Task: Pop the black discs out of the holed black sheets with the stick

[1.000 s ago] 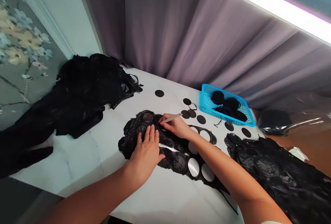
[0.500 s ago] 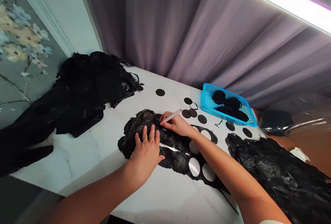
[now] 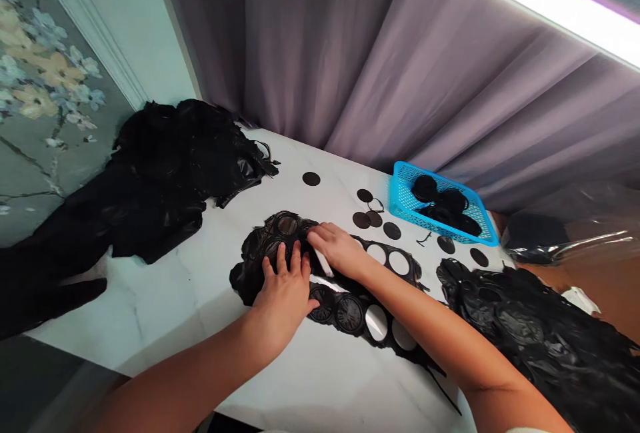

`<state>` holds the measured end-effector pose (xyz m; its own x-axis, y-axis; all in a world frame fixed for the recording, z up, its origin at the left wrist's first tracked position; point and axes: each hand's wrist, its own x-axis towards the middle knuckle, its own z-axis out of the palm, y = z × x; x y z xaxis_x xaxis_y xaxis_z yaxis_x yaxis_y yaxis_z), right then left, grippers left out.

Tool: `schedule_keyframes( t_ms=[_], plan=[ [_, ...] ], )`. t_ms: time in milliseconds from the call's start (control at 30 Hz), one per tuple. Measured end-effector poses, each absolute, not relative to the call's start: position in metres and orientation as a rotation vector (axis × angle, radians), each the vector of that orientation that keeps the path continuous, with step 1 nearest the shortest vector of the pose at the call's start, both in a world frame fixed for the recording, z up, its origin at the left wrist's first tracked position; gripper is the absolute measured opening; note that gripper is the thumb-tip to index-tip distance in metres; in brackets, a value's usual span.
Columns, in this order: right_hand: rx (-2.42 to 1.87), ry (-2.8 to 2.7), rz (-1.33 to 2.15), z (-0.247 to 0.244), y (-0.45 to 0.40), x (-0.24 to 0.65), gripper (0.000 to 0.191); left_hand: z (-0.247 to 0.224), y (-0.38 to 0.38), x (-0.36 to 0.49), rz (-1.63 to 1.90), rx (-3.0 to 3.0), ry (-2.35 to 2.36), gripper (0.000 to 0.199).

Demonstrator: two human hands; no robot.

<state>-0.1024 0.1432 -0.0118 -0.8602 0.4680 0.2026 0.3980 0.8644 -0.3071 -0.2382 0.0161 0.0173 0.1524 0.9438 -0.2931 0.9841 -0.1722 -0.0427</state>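
A black, wrinkled sheet with rows of disc outlines and round holes lies on the white marbled table. My left hand rests flat on its left part, fingers spread. My right hand is closed around a slim white pen-shaped tool just right of my left fingers. The tool slants down toward me, and its working tip cannot be made out. Through the sheet's round holes the white table shows. My right hand and forearm cover part of the sheet.
Several loose black discs lie behind the sheet. A blue mesh basket holds more black discs. Black sheet material is heaped at left and right. A grey-purple curtain hangs behind the table.
My right hand has turned over the sheet, so the white tool now points down toward me instead of up and right. My left hand stays in place on the sheet.
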Motion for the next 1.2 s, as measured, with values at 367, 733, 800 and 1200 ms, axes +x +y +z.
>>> schedule_keyframes(
  t_ms=[367,733,800,1200],
  plan=[
    [-0.963,-2.316,0.568,0.001,0.199,-0.12,0.012,0.021,0.019,-0.257,-0.194,2.211,1.928,0.077],
    [-0.691,-2.276,1.318,-0.021,0.17,-0.154,0.016,-0.002,0.012,-0.3,-0.045,2.327,1.993,0.066],
    [-0.694,-2.273,1.336,-0.021,0.171,-0.154,0.017,-0.003,0.009,-0.3,-0.024,2.321,2.006,0.065],
    [-0.715,-2.206,1.419,-0.019,0.167,-0.153,0.017,-0.003,0.014,-0.3,0.156,2.386,2.016,0.062]
  ],
)
